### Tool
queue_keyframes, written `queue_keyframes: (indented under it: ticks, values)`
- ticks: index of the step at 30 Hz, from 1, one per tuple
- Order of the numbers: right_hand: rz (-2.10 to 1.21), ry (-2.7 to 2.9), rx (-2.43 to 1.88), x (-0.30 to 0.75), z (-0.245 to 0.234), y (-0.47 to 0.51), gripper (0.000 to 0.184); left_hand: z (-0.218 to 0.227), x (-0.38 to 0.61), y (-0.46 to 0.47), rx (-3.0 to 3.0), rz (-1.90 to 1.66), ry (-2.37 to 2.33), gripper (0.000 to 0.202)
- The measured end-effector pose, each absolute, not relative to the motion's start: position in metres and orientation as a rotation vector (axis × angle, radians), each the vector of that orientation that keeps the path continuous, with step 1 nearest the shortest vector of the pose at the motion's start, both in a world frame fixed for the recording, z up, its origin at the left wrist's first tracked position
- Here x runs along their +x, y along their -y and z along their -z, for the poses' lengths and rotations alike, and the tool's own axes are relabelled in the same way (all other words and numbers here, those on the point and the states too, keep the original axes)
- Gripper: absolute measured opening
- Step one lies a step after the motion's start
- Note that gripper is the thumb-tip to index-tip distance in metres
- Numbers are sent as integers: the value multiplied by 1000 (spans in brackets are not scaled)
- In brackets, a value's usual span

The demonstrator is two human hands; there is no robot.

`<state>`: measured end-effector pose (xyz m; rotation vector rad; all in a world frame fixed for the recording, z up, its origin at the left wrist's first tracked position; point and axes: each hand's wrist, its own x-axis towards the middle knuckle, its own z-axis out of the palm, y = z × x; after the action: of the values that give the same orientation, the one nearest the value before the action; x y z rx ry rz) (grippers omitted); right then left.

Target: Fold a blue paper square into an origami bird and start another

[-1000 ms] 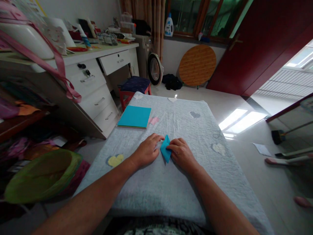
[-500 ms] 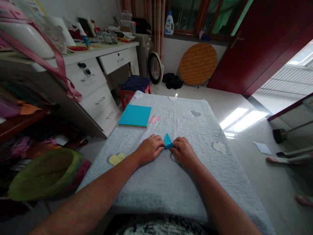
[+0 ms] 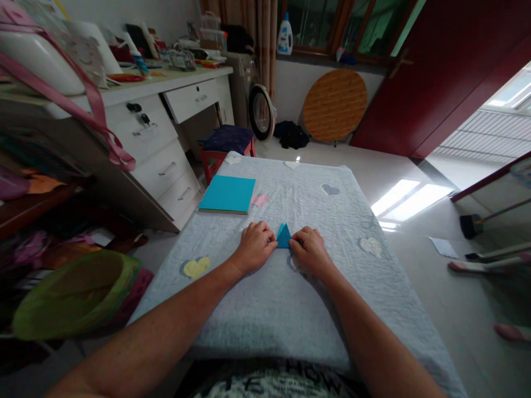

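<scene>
A small blue folded paper (image 3: 284, 236) lies on the table's light grey cloth (image 3: 315, 298), showing as a little triangle. My left hand (image 3: 256, 246) presses on its left side with curled fingers. On its right side rests my right hand (image 3: 309, 251), fingers pinched against the paper. Both hands lie flat on the cloth and cover the paper's lower part. A stack of blue square sheets (image 3: 227, 194) sits at the far left of the table, well apart from my hands.
A white desk with drawers (image 3: 166, 138) stands left of the table, a red stool (image 3: 226, 145) beyond it. A green bag (image 3: 74, 293) lies on the floor at left. Someone's feet (image 3: 468, 267) show at the right edge. A round wooden board (image 3: 334, 105) leans on the far wall.
The paper was a longer diamond shape a second ago; now it is folded to a short triangle. Both hands shifted slightly away from me and closed in on it.
</scene>
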<state>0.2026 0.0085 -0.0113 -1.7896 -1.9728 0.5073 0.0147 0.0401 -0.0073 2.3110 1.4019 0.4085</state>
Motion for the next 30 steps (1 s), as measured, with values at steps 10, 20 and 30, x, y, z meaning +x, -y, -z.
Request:
queue_keyframes:
  ticks: [10, 20, 30]
  values:
    - [-429, 1924, -1957, 194, 11, -9, 20, 7, 20, -35, 2268, -390, -1550, 13]
    - [-326, 1920, -2063, 187, 12, -9, 24, 8, 23, -32, 2355, -354, -1605, 17]
    - [-290, 1955, -2111, 184, 9, -7, 25, 12, 17, -35, 2432, -544, -1403, 15]
